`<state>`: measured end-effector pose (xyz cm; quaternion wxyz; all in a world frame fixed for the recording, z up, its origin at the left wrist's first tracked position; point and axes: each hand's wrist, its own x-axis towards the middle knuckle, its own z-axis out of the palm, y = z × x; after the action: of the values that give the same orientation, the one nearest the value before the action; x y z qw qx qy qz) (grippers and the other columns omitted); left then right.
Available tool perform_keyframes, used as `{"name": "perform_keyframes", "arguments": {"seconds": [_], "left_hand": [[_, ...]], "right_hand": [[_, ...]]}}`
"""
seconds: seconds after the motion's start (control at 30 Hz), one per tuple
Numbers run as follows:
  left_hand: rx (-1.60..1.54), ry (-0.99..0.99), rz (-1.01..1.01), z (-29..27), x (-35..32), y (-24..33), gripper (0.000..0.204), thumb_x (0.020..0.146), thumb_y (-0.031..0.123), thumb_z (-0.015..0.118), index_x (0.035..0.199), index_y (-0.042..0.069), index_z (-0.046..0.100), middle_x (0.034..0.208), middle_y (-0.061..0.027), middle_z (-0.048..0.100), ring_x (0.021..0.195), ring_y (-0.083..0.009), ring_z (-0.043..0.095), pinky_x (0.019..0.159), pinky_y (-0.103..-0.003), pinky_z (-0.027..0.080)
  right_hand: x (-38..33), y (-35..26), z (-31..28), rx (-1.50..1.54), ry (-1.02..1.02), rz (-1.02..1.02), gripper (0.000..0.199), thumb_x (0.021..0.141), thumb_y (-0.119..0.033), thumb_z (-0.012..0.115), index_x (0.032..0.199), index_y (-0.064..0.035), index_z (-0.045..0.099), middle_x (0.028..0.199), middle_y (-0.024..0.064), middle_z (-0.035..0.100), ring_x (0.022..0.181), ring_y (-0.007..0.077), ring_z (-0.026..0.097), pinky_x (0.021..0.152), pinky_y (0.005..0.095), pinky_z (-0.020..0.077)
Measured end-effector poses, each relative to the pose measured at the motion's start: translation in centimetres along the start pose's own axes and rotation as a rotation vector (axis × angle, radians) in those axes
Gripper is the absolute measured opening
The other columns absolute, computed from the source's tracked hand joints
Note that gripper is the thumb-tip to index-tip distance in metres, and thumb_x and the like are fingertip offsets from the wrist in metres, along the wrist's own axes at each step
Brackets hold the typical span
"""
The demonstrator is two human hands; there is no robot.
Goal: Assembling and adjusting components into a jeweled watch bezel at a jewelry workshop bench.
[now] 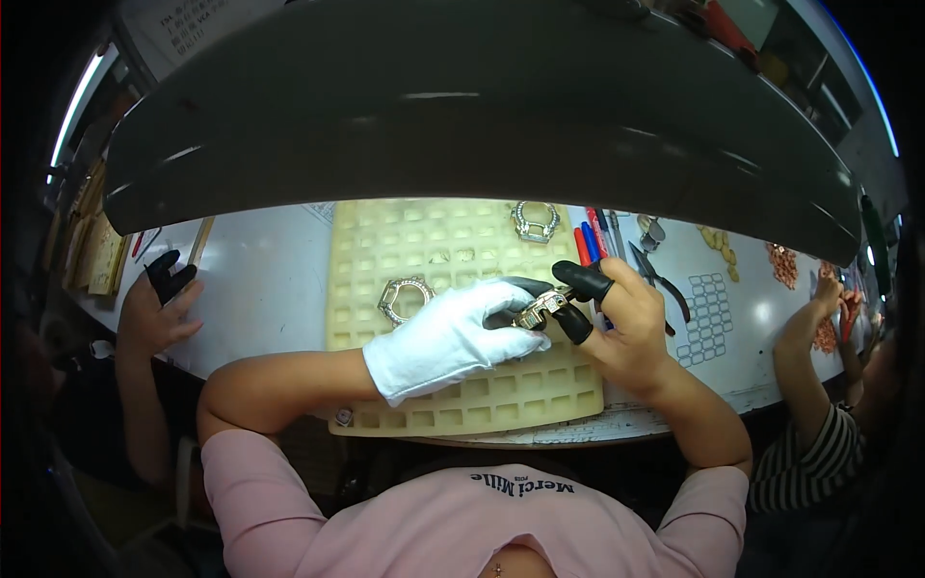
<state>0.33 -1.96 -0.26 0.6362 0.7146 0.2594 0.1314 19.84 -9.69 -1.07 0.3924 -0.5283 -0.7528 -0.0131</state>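
A jewelled metal piece, apparently a watch case [541, 308], is held above the pale yellow tray [453, 380]. My left hand [445, 337], in a white glove with a dark covering at a fingertip, grips it from the left. From the right, the thumb and forefinger of my right hand [617, 313], both in black finger cots, close on its other side. The fingers hide part of the piece. Beside my glove lies an open, stone-set watch case [387, 301] on the tray. Another similar watch case [536, 234] rests at the tray's far right.
Right of the tray lie a red marker [582, 247], a blue marker [591, 239] and black-handled pliers [665, 279]. Farther right are yellowish pieces [718, 241] and coppery pieces [782, 265]. A dark hood [462, 125] overhangs the table. Other people's hands work at left [159, 308] and right [826, 294].
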Motion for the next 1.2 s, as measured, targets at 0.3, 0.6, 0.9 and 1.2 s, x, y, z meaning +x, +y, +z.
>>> {"name": "perform_keyframes", "arguments": {"seconds": [0.3,0.6,0.9,1.2], "left_hand": [[-0.044,-0.003,0.07,0.1,0.1,0.0,0.033,0.079,0.012,0.07,0.108,0.001,0.059,0.093,-0.0022,0.059,0.085,-0.0086,0.054,0.076,-0.024,0.045],[-0.105,-0.061,0.012,-0.1,0.1,0.4,0.041,0.079,0.004,0.067,0.117,0.0,0.054,0.102,-0.0054,0.062,0.095,-0.01,0.058,0.085,-0.025,0.047],[-0.24,-0.074,-0.153,-0.4,0.0,1.0,0.037,0.086,0.009,0.061,0.121,-0.001,0.05,0.104,-0.0069,0.062,0.09,-0.0111,0.059,0.08,-0.025,0.048],[-0.639,-0.156,-0.192,-0.9,0.1,0.9,0.055,0.091,0.019,0.055,0.135,0.0,0.03,0.125,-0.0126,0.048,0.108,-0.023,0.056,0.091,-0.034,0.051]], "right_hand": [[0.0,0.1,-0.1,0.088,-0.007,-0.025,0.023,0.068,0.0,0.068,0.091,0.0005,0.066,0.072,0.0091,0.053,0.057,0.0223,0.051,0.048,0.0323,0.0396],[-0.1,0.2,0.1,0.395,-0.069,0.202,0.019,0.08,0.001,0.061,0.098,0.0024,0.063,0.08,0.0072,0.058,0.065,0.012,0.052,0.058,0.0249,0.0427],[-0.5,0.2,0.4,0.537,-0.091,0.406,0.018,0.081,-0.004,0.063,0.098,0.0012,0.063,0.084,0.0065,0.063,0.07,0.0098,0.057,0.062,0.0226,0.0451],[-0.2,0.7,-0.9,0.849,-0.22,0.715,0.012,0.087,-0.005,0.058,0.097,0.0011,0.06,0.078,0.0053,0.063,0.067,0.0068,0.059,0.06,0.0216,0.0494]]}}
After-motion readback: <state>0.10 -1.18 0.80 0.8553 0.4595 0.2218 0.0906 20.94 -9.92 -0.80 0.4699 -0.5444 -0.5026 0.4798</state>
